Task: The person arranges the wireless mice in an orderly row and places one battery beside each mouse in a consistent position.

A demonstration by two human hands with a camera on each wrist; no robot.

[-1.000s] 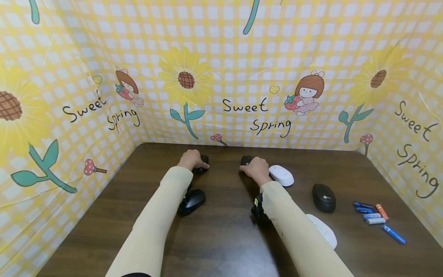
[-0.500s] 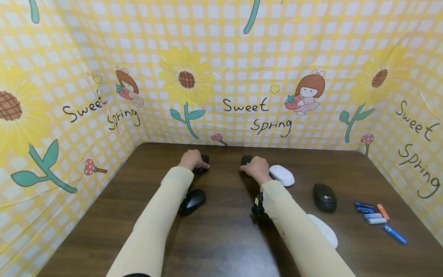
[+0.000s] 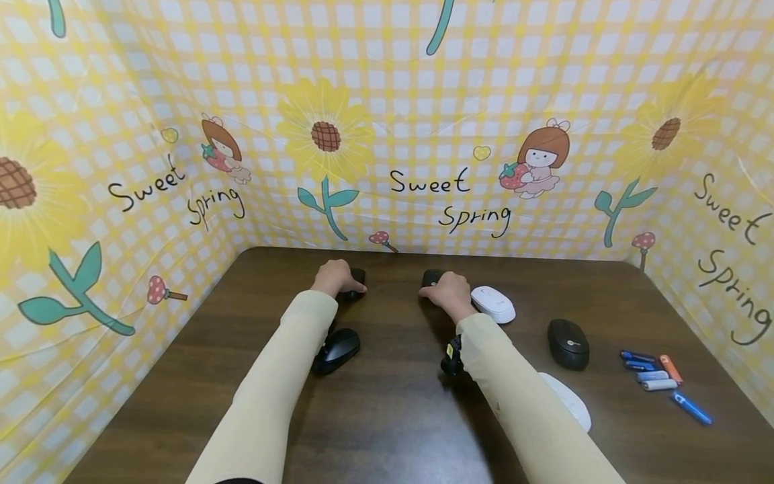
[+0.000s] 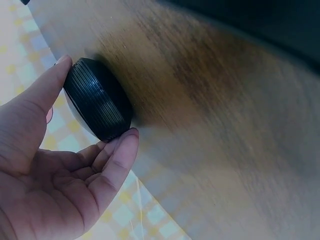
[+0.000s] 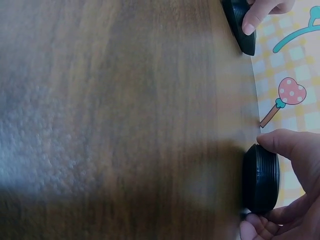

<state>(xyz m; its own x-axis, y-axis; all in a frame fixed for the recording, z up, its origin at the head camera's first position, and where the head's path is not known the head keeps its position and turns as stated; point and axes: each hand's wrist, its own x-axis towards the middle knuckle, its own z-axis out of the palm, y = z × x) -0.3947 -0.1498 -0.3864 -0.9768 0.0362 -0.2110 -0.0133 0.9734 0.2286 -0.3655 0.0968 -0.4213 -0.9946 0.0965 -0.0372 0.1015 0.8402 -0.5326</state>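
Toward the back of the table, my left hand [image 3: 334, 279] holds a black computer mouse [image 4: 97, 97] by its sides, thumb on one edge and fingers on the other. Its ribbed end faces the left wrist camera. To the right, my right hand [image 3: 449, 294] grips a second black mouse [image 5: 261, 177] the same way, close over the wood. Both mice are partly covered by the hands in the head view. A white mouse [image 3: 493, 304] lies just right of the right hand. Beside the left forearm sits another black mouse [image 3: 338, 351], partly behind the sleeve.
On the right side of the brown table [image 3: 393, 417] are a black mouse [image 3: 568, 344] and a white mouse [image 3: 568, 402], partly hidden by the right sleeve. Several batteries [image 3: 659, 385] lie farther right. A yellow checked cloth [image 3: 417, 121] encloses the back and sides.
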